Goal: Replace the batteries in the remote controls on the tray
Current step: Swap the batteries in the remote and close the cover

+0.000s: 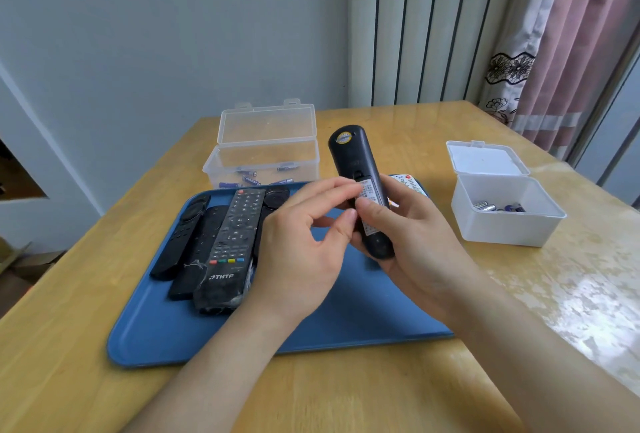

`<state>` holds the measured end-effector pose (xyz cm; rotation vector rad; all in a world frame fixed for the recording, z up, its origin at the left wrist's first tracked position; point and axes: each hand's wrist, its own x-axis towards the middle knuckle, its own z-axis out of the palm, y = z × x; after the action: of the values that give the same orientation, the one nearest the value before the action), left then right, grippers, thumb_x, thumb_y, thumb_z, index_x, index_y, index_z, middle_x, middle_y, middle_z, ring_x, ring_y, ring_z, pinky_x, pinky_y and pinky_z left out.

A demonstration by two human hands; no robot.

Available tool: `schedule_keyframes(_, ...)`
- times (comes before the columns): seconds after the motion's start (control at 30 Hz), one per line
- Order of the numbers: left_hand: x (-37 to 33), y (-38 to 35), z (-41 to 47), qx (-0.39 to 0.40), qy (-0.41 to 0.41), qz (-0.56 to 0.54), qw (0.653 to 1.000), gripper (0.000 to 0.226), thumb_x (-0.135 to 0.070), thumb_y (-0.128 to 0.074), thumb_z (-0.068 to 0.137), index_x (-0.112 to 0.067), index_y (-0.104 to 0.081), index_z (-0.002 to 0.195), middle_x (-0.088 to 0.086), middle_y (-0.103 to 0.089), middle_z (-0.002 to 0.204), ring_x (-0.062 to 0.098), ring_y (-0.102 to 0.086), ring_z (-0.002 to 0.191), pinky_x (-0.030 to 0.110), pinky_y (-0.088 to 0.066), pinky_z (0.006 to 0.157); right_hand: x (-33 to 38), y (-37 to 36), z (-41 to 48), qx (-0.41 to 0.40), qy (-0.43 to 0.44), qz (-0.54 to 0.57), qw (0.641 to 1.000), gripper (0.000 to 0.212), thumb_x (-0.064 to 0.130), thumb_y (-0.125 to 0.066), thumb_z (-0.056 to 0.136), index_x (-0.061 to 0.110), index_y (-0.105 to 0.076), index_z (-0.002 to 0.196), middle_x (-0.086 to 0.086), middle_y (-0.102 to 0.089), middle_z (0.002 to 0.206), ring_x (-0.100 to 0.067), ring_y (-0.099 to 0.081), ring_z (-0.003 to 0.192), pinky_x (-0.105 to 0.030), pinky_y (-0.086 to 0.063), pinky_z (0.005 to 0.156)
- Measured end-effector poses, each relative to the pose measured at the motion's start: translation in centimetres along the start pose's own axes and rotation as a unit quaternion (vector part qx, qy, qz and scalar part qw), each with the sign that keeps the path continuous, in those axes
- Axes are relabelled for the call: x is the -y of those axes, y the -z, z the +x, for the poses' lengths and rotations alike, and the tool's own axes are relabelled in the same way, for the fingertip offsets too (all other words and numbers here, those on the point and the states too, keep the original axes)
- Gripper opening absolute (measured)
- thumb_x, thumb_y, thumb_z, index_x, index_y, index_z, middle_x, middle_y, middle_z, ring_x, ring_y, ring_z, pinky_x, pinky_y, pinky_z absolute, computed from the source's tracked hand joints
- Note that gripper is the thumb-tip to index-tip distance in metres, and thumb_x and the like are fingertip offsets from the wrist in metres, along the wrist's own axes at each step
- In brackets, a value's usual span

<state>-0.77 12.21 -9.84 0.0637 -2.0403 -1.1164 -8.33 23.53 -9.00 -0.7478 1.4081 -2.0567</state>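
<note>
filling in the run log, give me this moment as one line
right hand: holds black remote back up over blue tray | left hand: pinches its stickered back cover | cover: on | other remotes: on tray

Pale grey-blue wall [138, 34] behind. White ribbed panel [433, 24] with dark vertical gaps, right of centre. Pink curtain [581, 52] far right, floral lace trim on its edge. Glossy light-wood counter [346, 394], bright glare [588, 311] on its right side. Far left: dark opening [17, 176] in the wall, cardboard [24, 259] on the floor below it.
</note>
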Motion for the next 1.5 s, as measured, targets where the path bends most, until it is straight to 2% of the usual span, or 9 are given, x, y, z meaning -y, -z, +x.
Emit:
schedule_keyframes(0.1, -0.3, -0.2, -0.2, -0.009, 0.056, -0.013, 0.998, 0.029, -0.015, -0.051, 0.087, -0.023, -0.073, 0.105, -0.013, -0.072, 0.103, -0.003, -0.067, 0.093, 0.013, -0.05, 0.081, -0.2, 0.0, 0.0, -0.018, 0.012, -0.074, 0.997, 0.022, 0.001, -0.046, 0.1, 0.009, -0.061, 0.114, -0.008, -0.061, 0.087, -0.015, -0.059, 0.073, -0.021, -0.052, 0.066)
schedule_keyframes(0.27, -0.4, -0.7, -0.4, 0.013, 0.138, -0.036, 0.99, 0.037, -0.029, -0.054, 0.087, -0.021, -0.065, 0.121, -0.007, -0.075, 0.103, 0.003, -0.071, 0.09, 0.028, -0.056, 0.087, -1.0, 0.2, 0.1, -0.026, 0.086, -0.349, 0.933, 0.022, 0.005, -0.048, 0.097, 0.021, -0.052, 0.111, 0.014, -0.06, 0.075, -0.003, -0.057, 0.064, -0.018, -0.043, 0.059)
schedule_keyframes(0.4, 0.0, -0.6, -0.1, 0.081, 0.209, 0.0, 0.974, 0.049, -0.036, -0.055, 0.095, -0.023, -0.047, 0.141, -0.005, -0.068, 0.121, -0.001, -0.063, 0.109, 0.018, -0.044, 0.099, -1.5, -0.3, -0.2, 0.033, 0.065, -0.557, 0.827, 0.058, 0.017, -0.047, 0.096, 0.009, -0.026, 0.149, -0.006, -0.046, 0.145, -0.019, -0.036, 0.14, -0.025, -0.032, 0.102)
schedule_keyframes(0.47, 0.4, -0.3, 0.0, 0.101, 0.255, -0.015, 0.962, 0.051, -0.035, -0.054, 0.095, -0.023, -0.044, 0.143, -0.01, -0.067, 0.123, 0.002, -0.06, 0.113, 0.03, -0.044, 0.105, -1.5, -0.7, -0.4, 0.023, 0.063, -0.622, 0.78, 0.06, 0.026, -0.047, 0.095, 0.008, -0.028, 0.149, -0.009, -0.037, 0.151, -0.027, -0.027, 0.144, -0.024, -0.027, 0.103)
schedule_keyframes(0.6, 1.3, -0.2, -0.1, 0.17, 0.281, -0.013, 0.944, 0.04, -0.023, -0.053, 0.085, -0.034, -0.06, 0.123, -0.017, -0.07, 0.112, 0.008, -0.067, 0.103, 0.042, -0.051, 0.097, -1.7, -0.4, -0.3, 0.005, 0.104, -0.678, 0.727, 0.036, 0.036, -0.057, 0.082, 0.021, -0.055, 0.114, -0.003, -0.048, 0.101, -0.03, -0.051, 0.093, -0.033, -0.035, 0.072)
schedule_keyframes(0.8, 0.7, -0.4, -0.2, 0.16, 0.224, 0.175, 0.946, 0.036, -0.019, -0.055, 0.093, -0.037, -0.054, 0.124, -0.015, -0.068, 0.101, 0.019, -0.064, 0.097, 0.042, -0.05, 0.089, -1.8, -0.1, -0.4, 0.028, 0.072, -0.74, 0.668, 0.043, 0.049, -0.052, 0.083, 0.033, -0.051, 0.124, 0.001, -0.044, 0.142, -0.026, -0.038, 0.125, -0.042, -0.035, 0.086)
schedule_keyframes(1.17, 0.8, -0.6, 0.5, 0.211, 0.182, 0.208, 0.937, 0.041, -0.024, -0.057, 0.091, -0.035, -0.053, 0.13, -0.009, -0.068, 0.114, 0.013, -0.061, 0.107, 0.035, -0.049, 0.091, -2.2, 0.9, 0.2, -0.007, 0.086, -0.816, 0.571, 0.035, 0.041, -0.053, 0.089, 0.026, -0.06, 0.12, 0.005, -0.062, 0.115, -0.027, -0.049, 0.114, -0.037, -0.027, 0.071)
schedule_keyframes(1.27, 0.6, -1.1, 0.8, 0.206, 0.089, 0.34, 0.913, 0.036, -0.022, -0.049, 0.093, -0.027, -0.055, 0.128, -0.005, -0.064, 0.119, 0.021, -0.054, 0.111, 0.036, -0.045, 0.091, -2.6, 1.0, 0.3, -0.022, 0.07, -0.84, 0.537, 0.04, 0.047, -0.066, 0.078, 0.016, -0.069, 0.102, -0.005, -0.068, 0.104, -0.032, -0.058, 0.107, -0.038, -0.031, 0.065)
schedule_keyframes(1.5, 0.8, 3.4, 1.2, 0.207, 0.125, 0.606, 0.758, 0.028, -0.035, -0.046, 0.094, -0.018, -0.054, 0.114, 0.002, -0.058, 0.119, 0.025, -0.039, 0.121, 0.034, -0.038, 0.078, -1.7, 0.2, -0.2, -0.019, 0.05, -0.805, 0.591, 0.061, 0.063, -0.035, 0.094, 0.024, -0.033, 0.142, 0.002, -0.026, 0.157, -0.024, -0.015, 0.145, -0.046, -0.026, 0.103)
